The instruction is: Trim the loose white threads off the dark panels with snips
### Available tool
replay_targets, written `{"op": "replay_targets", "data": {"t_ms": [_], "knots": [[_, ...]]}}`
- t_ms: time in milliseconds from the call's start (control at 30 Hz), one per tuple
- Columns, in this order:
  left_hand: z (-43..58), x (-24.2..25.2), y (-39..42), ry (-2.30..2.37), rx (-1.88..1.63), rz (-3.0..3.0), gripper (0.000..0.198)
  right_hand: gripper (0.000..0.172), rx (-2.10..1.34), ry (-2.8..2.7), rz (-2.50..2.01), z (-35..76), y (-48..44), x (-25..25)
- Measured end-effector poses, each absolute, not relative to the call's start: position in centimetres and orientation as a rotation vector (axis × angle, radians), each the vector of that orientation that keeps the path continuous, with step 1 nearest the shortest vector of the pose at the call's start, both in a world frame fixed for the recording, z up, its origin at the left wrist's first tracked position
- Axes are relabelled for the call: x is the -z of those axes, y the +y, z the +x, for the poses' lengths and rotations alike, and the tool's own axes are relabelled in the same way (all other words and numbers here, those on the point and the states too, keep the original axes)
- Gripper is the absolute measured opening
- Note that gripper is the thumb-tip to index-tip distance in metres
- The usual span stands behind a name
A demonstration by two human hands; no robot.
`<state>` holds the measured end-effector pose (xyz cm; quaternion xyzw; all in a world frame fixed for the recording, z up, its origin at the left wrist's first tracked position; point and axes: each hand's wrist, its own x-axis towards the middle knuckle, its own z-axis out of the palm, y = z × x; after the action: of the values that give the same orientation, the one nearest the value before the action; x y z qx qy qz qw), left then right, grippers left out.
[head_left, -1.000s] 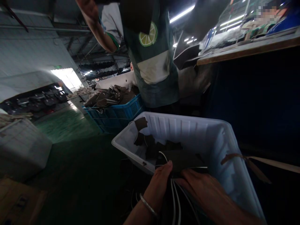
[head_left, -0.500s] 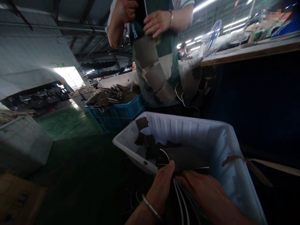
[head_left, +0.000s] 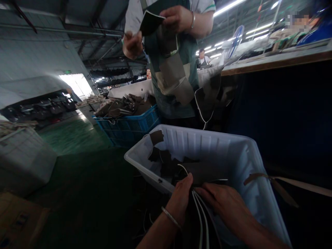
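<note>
My left hand (head_left: 181,195) is closed on a dark fabric panel with white edging (head_left: 204,172) over the near side of a white plastic bin (head_left: 207,133). Beside it my right hand (head_left: 224,200) also grips the dark panels, thumb and fingers pressed together near the left fingertips. White-edged strips of the panels (head_left: 203,214) hang down between my wrists. How many layers each hand holds I cannot tell. More dark fabric pieces (head_left: 166,160) lie inside the bin, and one piece (head_left: 156,137) drapes over its far left corner.
Across the bin stands a co-worker in a green apron (head_left: 166,107), holding a dark panel (head_left: 150,23) with linked pieces hanging below. A blue crate (head_left: 132,126) full of dark pieces stands left of them. A worktable (head_left: 275,64) is at right, a cardboard box (head_left: 22,221) at lower left.
The co-worker's hands have spread and lifted a dark panel into view, and the linked pieces have swung. My own hands stay nearly in place, still gripping the panels.
</note>
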<state>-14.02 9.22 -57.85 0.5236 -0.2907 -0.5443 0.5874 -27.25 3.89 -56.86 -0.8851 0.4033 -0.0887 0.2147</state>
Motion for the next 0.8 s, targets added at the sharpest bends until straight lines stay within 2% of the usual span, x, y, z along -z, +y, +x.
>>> {"op": "replay_targets", "data": {"t_ms": [400, 800], "knots": [[-14.7, 57.1, 9.9, -0.636, 1.321, 1.09, 0.049, 0.034, 0.162, 1.122, -2.448, -27.9, 4.4, 56.3], [-14.8, 56.7, 10.1, -0.718, 1.277, 1.146, 0.048, 0.04, 0.189, 1.075, -2.385, -28.1, 4.4, 56.1]]}}
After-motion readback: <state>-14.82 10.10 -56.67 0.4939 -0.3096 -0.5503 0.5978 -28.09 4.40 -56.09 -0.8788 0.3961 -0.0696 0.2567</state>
